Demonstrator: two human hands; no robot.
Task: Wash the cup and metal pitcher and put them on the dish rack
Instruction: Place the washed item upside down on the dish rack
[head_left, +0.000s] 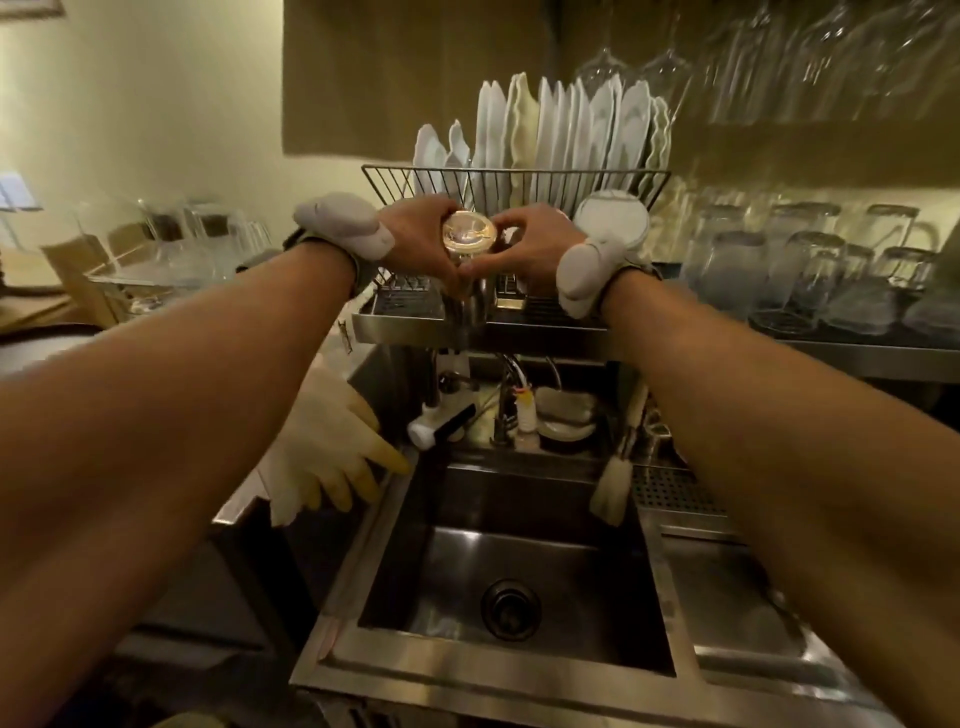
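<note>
Both arms reach forward over the sink (519, 571) to the shelf behind it, where the two hands meet around a clear glass cup (467, 234). The left hand (415, 228) curls round the cup's left side, and the right hand (530, 244) wraps its right side with the thumb and forefinger bent over the upper edge. The fingertips of both hands come together under the glass.

The cup's long axis is roughly upright but tipped towards the person, so one round end faces up and back at the camera. Whether that end is the mouth or the base cannot be told. The cup sits in front of the wire dish rack (519, 176), above the drain tray (405, 317).

Just under the cup, between the wrists, a shiny metal pitcher (470, 304) stands upright on the tray. Whether the cup touches it cannot be told.

Each wrist carries a grey padded band (343, 223). White plates (561, 124) stand on edge in the rack, and a round white lid (613, 221) leans near the right hand. Upturned glasses (810, 270) fill the shelf to the right. A yellow rubber glove (332, 457) hangs over the sink's left edge, a brush (615, 467) leans at its right, and a tap (506, 395) stands behind the basin
</note>
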